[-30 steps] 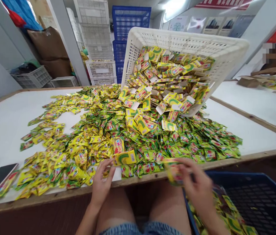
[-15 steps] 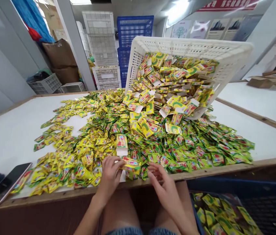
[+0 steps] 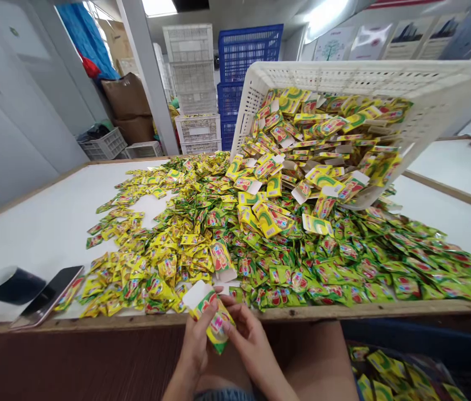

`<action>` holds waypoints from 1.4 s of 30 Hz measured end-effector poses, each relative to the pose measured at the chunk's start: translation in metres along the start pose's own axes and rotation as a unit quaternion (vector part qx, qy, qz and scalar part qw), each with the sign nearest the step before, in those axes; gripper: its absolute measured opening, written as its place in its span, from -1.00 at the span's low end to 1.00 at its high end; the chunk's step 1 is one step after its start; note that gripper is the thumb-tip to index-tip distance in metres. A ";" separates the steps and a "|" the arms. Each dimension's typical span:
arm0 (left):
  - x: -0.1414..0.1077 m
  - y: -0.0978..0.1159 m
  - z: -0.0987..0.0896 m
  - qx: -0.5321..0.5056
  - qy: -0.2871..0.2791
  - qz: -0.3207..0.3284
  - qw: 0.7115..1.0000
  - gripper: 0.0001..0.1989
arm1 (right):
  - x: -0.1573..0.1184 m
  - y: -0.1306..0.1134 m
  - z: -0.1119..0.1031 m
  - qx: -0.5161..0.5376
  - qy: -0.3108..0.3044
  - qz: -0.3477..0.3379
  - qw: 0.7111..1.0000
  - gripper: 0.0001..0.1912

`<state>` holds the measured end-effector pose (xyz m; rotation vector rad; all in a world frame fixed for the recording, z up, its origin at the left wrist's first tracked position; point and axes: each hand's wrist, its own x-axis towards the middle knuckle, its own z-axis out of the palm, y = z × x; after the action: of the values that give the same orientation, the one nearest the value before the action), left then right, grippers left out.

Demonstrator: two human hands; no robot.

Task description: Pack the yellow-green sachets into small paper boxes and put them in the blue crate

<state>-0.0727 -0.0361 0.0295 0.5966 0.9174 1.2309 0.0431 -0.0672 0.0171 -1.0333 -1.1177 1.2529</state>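
At the table's front edge, my left hand [image 3: 197, 340] is closed around a small yellow box [image 3: 196, 301] with its white end flap open. Against that box lies a yellow-and-green packet [image 3: 219, 328] with pink lettering, its green tip pointing down toward my lap. My right hand [image 3: 246, 334] pinches the packet's right side. Whether the packet is partly inside the box or only over it, I cannot tell. Just beyond my hands, another small box [image 3: 222, 259] rests on the heap, its open end toward me. Yellow packets [image 3: 135, 273] are heaped left, green packets [image 3: 344, 273] right.
A tipped white basket [image 3: 440, 89] spills small boxes onto the heap. A phone [image 3: 54, 292] and a dark cup [image 3: 14, 285] are at the left. Below the table at right, a blue crate [image 3: 448, 337] holds filled boxes or packets. Stacked crates [image 3: 252, 61] stand behind.
My right hand has come left to meet my left hand at the packet. Both hands are lower and nearer me, with the box's white flap now showing. The view has turned left.
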 end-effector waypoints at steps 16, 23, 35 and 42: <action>-0.016 0.031 -0.050 -0.038 0.140 0.046 0.988 -0.50 | 0.072 0.023 0.058 -0.499 0.056 -0.090 0.860 -0.64; -0.006 0.031 -0.039 0.026 0.106 0.037 0.993 -0.53 | 0.035 -0.016 -0.007 -0.293 0.050 -0.106 0.949 -0.87; 0.005 0.007 0.007 0.115 -0.014 0.029 0.993 -0.57 | 0.031 -0.035 -0.156 -0.318 0.144 0.000 0.937 -0.66; 0.004 0.006 0.000 0.149 -0.013 0.041 0.988 -0.53 | 0.055 -0.010 -0.133 -0.524 0.253 -0.048 0.812 -0.78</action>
<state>-0.0751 -0.0310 0.0335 0.8927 1.0736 1.1636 0.1753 -0.0104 0.0070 -1.9425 -1.3966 0.1165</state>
